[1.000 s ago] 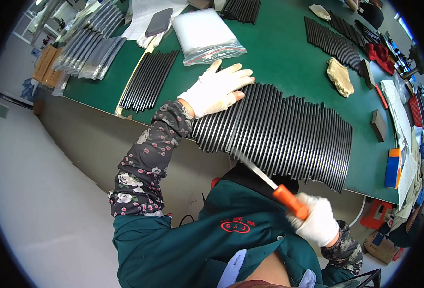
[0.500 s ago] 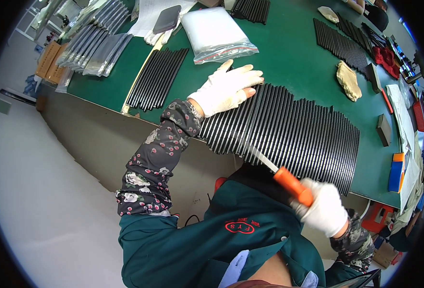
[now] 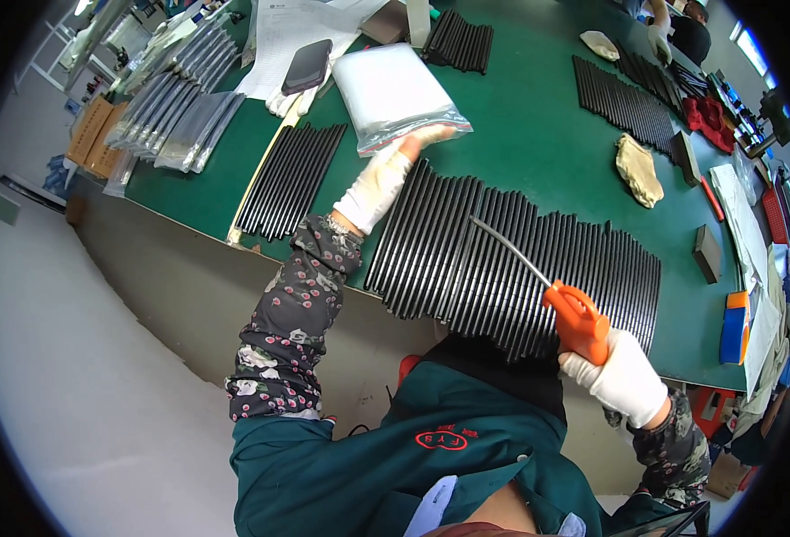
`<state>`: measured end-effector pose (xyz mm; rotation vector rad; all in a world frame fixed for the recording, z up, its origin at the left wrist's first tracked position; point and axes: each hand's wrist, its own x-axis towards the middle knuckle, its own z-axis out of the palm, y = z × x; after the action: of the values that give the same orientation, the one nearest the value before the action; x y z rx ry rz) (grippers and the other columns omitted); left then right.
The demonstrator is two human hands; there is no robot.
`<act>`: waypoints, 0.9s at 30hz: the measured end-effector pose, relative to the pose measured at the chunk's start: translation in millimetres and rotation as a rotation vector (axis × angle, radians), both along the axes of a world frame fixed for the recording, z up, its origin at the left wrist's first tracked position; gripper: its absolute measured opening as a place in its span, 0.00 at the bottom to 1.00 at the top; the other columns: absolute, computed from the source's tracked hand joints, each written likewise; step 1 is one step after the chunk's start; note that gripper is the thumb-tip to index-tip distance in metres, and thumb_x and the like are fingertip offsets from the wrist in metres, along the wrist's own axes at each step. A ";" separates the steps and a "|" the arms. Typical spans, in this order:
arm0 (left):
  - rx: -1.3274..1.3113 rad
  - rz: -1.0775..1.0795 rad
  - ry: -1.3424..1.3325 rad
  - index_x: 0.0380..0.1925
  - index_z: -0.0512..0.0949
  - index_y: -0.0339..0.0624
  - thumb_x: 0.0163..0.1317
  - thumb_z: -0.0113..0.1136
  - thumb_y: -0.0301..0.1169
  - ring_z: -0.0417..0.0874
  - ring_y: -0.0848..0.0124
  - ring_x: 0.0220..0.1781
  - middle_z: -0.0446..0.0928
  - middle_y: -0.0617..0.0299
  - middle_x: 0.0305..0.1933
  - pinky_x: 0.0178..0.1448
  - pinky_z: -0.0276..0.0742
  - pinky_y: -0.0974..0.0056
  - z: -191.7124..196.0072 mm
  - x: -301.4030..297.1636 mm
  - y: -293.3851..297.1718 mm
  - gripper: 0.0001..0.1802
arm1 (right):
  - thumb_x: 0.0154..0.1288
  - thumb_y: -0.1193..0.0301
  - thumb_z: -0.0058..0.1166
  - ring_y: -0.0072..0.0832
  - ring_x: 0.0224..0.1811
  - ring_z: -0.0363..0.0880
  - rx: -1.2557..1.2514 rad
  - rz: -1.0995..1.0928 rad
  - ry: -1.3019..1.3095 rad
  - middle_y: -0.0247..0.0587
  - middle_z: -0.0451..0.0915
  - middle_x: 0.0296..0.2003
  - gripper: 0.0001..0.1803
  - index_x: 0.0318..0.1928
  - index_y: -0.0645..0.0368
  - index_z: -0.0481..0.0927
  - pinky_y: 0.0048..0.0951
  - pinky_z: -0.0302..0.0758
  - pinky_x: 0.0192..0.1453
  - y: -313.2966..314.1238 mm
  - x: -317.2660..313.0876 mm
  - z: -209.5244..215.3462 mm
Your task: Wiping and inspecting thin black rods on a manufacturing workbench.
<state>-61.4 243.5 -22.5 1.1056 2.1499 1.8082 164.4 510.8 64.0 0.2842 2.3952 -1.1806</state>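
Observation:
My right hand (image 3: pixel 623 376), in a white glove, is closed round the orange handle of an air blow gun (image 3: pixel 578 322). The gun's thin bent metal nozzle slants up and left over a wide row of black rods (image 3: pixel 520 259) laid side by side along the table's near edge. My left hand (image 3: pixel 386 183), gloved with bare fingertips, lies beyond the row's left end. Its fingers stretch out at the near edge of a clear zip bag (image 3: pixel 395 89) with white contents; I cannot tell whether they touch it.
Left of my left hand lies a smaller group of black rods (image 3: pixel 292 179), with a phone (image 3: pixel 307 67) and stacked bagged parts (image 3: pixel 176 125) behind. Rightward are a cream glove (image 3: pixel 638 170), a grey block (image 3: pixel 707 253) and a blue-orange tape roll (image 3: pixel 735 328). Another person's hand (image 3: pixel 659 40) is far right.
My left hand has lifted off the rods and moved to the bag's near edge. The blow gun has swung, its nozzle now pointing further up over the row. The view has shifted slightly.

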 end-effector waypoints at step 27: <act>0.041 0.020 -0.064 0.59 0.69 0.34 0.69 0.31 0.60 0.68 0.64 0.66 0.73 0.52 0.59 0.73 0.54 0.60 -11.6 6.5 6.4 0.39 | 0.59 0.59 0.61 0.29 0.24 0.79 -0.049 0.084 -0.122 0.38 0.80 0.21 0.17 0.35 0.63 0.79 0.29 0.75 0.34 -6.9 -26.0 -9.4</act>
<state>-54.8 249.9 -34.1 1.0236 2.1052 1.8775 138.4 504.0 54.5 0.2310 2.2478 -1.1492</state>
